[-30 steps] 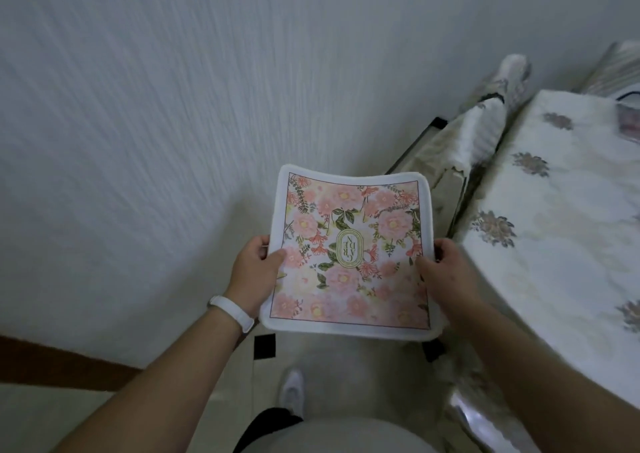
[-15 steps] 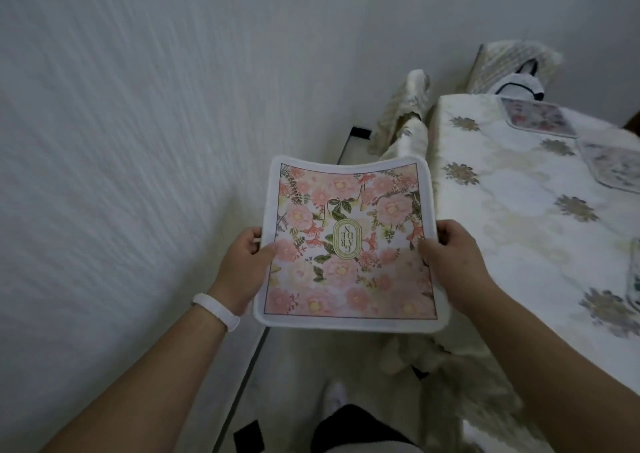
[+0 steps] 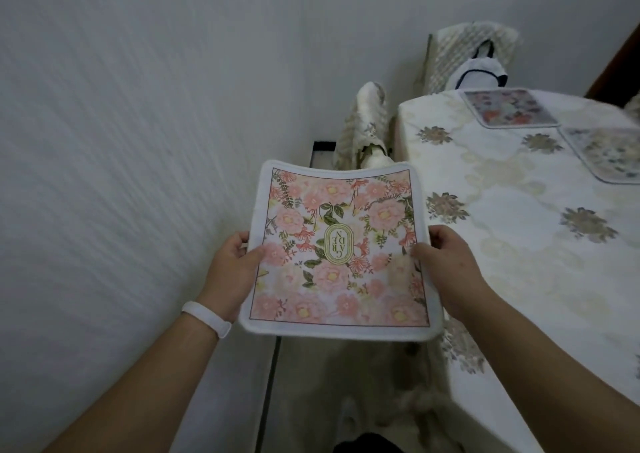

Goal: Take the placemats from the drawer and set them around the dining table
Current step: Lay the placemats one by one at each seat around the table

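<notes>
I hold a square placemat (image 3: 341, 255) with pink flowers and a white border flat in front of me, off the left side of the dining table (image 3: 512, 231). My left hand (image 3: 232, 272) grips its left edge, thumb on top. My right hand (image 3: 446, 265) grips the right edge the same way. The table has a cream flowered cloth. Two other placemats lie on it at the far right: one (image 3: 509, 108) near the far edge, another (image 3: 609, 153) partly cut off by the frame.
A white wall (image 3: 138, 141) runs close along my left. Fabric-covered chairs stand at the table: one (image 3: 367, 130) at its left side beyond the mat, one (image 3: 471, 57) at the far end with a white bag (image 3: 479, 70) on it. The floor passage between wall and table is narrow.
The view has swung right and forward along the wall, bringing more of the table and its two laid placemats into sight. Both hands keep the same hold on the pink mat.
</notes>
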`<state>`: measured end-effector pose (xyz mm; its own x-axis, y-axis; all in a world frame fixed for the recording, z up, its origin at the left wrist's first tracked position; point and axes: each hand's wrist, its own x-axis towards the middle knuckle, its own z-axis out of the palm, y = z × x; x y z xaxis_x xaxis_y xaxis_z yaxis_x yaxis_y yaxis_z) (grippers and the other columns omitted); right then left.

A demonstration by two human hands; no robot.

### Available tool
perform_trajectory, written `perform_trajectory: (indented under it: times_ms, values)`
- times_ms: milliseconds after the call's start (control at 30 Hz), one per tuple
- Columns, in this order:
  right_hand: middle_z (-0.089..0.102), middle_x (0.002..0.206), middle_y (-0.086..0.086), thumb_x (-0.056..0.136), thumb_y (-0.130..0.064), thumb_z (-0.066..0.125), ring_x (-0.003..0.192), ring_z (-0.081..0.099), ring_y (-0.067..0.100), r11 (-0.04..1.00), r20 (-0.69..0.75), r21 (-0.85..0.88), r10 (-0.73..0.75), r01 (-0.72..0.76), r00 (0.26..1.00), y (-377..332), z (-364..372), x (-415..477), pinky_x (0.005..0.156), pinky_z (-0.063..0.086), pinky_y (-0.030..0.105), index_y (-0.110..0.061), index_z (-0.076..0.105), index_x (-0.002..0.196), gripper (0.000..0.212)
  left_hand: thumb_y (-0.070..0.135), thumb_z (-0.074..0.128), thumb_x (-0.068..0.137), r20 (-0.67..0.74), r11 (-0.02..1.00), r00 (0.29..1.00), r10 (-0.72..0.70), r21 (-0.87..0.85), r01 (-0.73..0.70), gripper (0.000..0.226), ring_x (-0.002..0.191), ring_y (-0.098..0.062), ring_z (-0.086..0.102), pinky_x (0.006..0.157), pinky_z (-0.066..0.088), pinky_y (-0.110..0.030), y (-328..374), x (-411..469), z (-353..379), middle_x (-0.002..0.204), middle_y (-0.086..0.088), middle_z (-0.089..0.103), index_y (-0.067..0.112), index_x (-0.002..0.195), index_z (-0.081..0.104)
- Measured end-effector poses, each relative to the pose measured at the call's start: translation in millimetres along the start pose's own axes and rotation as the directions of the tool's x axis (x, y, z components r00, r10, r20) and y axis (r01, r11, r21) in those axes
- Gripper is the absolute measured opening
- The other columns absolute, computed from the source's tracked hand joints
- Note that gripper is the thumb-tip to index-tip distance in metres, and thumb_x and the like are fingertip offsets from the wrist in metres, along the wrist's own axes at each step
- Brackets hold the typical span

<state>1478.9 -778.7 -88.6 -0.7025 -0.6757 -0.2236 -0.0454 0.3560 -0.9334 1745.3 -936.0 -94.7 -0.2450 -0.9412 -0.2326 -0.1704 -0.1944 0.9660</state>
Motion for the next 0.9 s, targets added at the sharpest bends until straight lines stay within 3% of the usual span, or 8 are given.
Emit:
perform_trajectory:
  times_ms: [167, 300, 433, 600, 733, 833, 900]
  values:
    - [0.071, 0.093, 0.001, 0.088, -0.013, 0.06, 0.079, 0.07, 0.023, 0.999, -0.091, 0.016, 0.029, -0.028, 0.995, -15.1, -21.7, 55.1, 0.067, 0.06, 0.044, -0.028, 0.063, 0.098, 0.019, 0.01, 0.061, 0.093, 0.079, 1.0, 0.997, -0.025, -0.011, 0.026, 0.011, 0.079, -0.029, 0.073, 0.067, 0.059, -0.043, 24.4, 63.6, 51.3, 0.095, -0.011, 0.074, 0.015, 0.102, 0.063]
    - [0.072, 0.089, -0.003, 0.087, -0.013, 0.06, 0.072, 0.072, 0.017, 0.997, -0.175, 0.041, 0.066, -0.059, 0.982, -15.6, -43.5, 78.2, 0.061, 0.061, 0.04, -0.03, 0.063, 0.095, 0.019, 0.01, 0.063, 0.092, 0.176, 1.0, 0.984, -0.025, 0.011, 0.024, 0.01, 0.075, -0.028, 0.074, 0.059, 0.058, -0.037, 40.9, 103.8, 92.7, 0.094, -0.011, 0.074, 0.014, 0.102, 0.063]
    - [0.07, 0.095, 0.005, 0.087, -0.012, 0.058, 0.08, 0.071, 0.026, 0.987, -0.269, 0.095, 0.147, -0.126, 0.952, -12.3, -54.9, 108.1, 0.071, 0.061, 0.05, -0.023, 0.062, 0.097, 0.015, 0.013, 0.064, 0.091, 0.283, 1.0, 0.959, -0.007, 0.02, 0.001, 0.01, 0.074, -0.026, 0.074, 0.055, 0.059, -0.036, 52.7, 145.7, 133.8, 0.09, -0.007, 0.076, 0.016, 0.101, 0.065]
    - [0.07, 0.096, 0.004, 0.088, -0.012, 0.059, 0.081, 0.071, 0.024, 0.973, -0.359, 0.146, 0.22, -0.178, 0.907, -10.9, -52.0, 149.4, 0.068, 0.061, 0.045, -0.024, 0.062, 0.098, 0.015, 0.01, 0.065, 0.09, 0.38, 0.997, 0.923, -0.06, 0.06, 0.04, 0.01, 0.072, -0.026, 0.074, 0.055, 0.059, -0.036, 59.5, 213.3, 175.9, 0.091, -0.008, 0.075, 0.016, 0.098, 0.065]
    - [0.07, 0.095, 0.003, 0.088, -0.012, 0.058, 0.078, 0.07, 0.021, 0.956, -0.46, 0.193, 0.288, -0.223, 0.84, -11.4, -44.1, 191.8, 0.061, 0.056, 0.036, -0.023, 0.061, 0.098, 0.015, 0.006, 0.062, 0.091, 0.5, 0.992, 0.863, -0.069, 0.123, 0.008, 0.01, 0.069, -0.022, 0.072, 0.057, 0.059, -0.035, 67.6, 282.7, 224.0, 0.091, -0.008, 0.072, 0.015, 0.094, 0.064]
    - [0.07, 0.094, 0.004, 0.089, -0.013, 0.058, 0.078, 0.07, 0.023, 0.936, -0.534, 0.234, 0.349, -0.262, 0.77, -17.0, -33.8, 220.0, 0.061, 0.058, 0.037, -0.023, 0.061, 0.097, 0.014, 0.004, 0.062, 0.091, 0.598, 0.988, 0.792, -0.122, 0.145, 0.043, 0.009, 0.067, -0.022, 0.073, 0.051, 0.057, -0.032, 79.0, 334.9, 258.6, 0.089, -0.01, 0.072, 0.012, 0.096, 0.064]
    - [0.07, 0.094, 0.003, 0.088, -0.014, 0.059, 0.079, 0.07, 0.023, 0.925, -0.578, 0.255, 0.378, -0.28, 0.723, -24.1, -27.8, 235.7, 0.067, 0.06, 0.042, -0.024, 0.06, 0.097, 0.013, 0.005, 0.061, 0.091, 0.653, 0.981, 0.736, -0.179, 0.173, 0.086, 0.011, 0.077, -0.032, 0.072, 0.06, 0.058, -0.04, 86.5, 367.2, 279.6, 0.095, -0.015, 0.072, 0.011, 0.101, 0.063]
